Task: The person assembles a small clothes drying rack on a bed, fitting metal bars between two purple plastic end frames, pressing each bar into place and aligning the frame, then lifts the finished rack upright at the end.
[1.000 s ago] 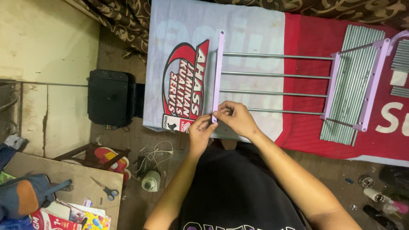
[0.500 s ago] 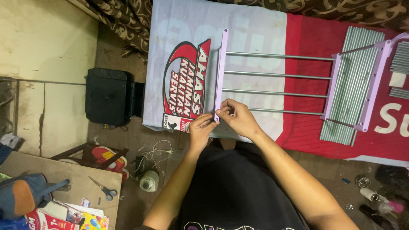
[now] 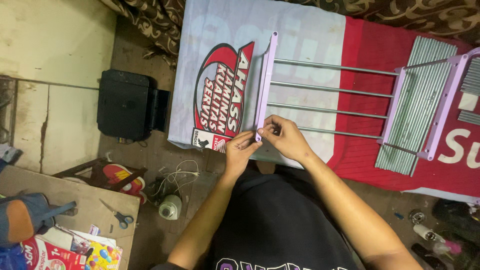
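A rack of several thin metal rods [image 3: 330, 90] set between lilac plastic side bars lies on a red and white printed banner [image 3: 365, 45]. Both of my hands meet at the near end of the left lilac bar [image 3: 265, 80]. My left hand [image 3: 240, 150] pinches that end from the left, and my right hand [image 3: 282, 137] grips it from the right where the nearest rod joins it. A second lilac bar [image 3: 392, 107] holds the rods' far ends. A bundle of loose metal rods [image 3: 417, 105] lies under the rack on the right.
A black box-shaped device [image 3: 125, 105] sits on the floor to the left. A low wooden table [image 3: 65, 192] carries scissors [image 3: 117, 215], colourful packets and a blue and orange tool. A white roll [image 3: 170, 207] with wires lies beside it. Small bottles [image 3: 435, 235] stand at bottom right.
My hands stay at the same bar end; the fingers have shifted slightly. The view has drifted a little.
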The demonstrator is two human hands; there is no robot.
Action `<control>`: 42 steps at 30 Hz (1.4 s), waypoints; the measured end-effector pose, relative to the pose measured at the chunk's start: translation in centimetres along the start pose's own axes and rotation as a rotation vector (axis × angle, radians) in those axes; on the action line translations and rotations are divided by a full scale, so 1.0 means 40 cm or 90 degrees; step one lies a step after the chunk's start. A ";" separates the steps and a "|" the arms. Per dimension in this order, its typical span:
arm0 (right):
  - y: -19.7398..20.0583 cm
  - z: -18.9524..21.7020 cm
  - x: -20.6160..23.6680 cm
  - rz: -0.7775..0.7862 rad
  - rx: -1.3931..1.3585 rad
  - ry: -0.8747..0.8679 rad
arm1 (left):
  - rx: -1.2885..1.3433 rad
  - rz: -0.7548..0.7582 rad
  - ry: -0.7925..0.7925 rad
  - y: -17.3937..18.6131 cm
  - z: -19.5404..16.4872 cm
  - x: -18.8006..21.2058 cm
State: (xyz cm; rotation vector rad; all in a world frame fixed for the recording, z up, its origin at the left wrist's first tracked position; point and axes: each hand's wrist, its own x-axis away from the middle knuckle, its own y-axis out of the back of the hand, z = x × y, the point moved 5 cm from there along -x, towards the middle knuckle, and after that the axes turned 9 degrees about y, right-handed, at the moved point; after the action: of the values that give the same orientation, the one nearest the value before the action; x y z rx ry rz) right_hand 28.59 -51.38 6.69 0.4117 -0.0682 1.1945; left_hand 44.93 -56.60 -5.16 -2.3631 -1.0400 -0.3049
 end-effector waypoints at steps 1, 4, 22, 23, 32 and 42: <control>0.002 -0.004 0.000 0.006 -0.006 0.001 | 0.008 -0.001 0.002 -0.002 -0.002 0.002; 0.004 -0.005 -0.004 0.009 -0.030 0.028 | 0.018 -0.003 -0.002 -0.009 -0.011 0.006; -0.005 -0.029 -0.003 0.003 0.002 -0.016 | -0.039 -0.030 -0.009 -0.031 -0.055 0.016; -0.005 -0.037 -0.003 0.007 -0.005 -0.011 | -0.058 -0.029 -0.011 -0.027 -0.058 0.014; 0.062 -0.071 -0.097 -0.171 -0.106 0.093 | -0.092 -0.023 0.002 -0.039 -0.092 0.005; 0.175 -0.014 -0.431 -0.299 -0.045 0.237 | -0.126 -0.042 0.025 -0.036 -0.091 0.007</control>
State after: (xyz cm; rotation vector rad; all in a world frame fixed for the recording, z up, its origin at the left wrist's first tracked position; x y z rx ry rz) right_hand 15.66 -64.37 3.51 0.1253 0.2934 0.7845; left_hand 44.08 -57.64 -1.46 -2.4897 -1.1153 -0.4972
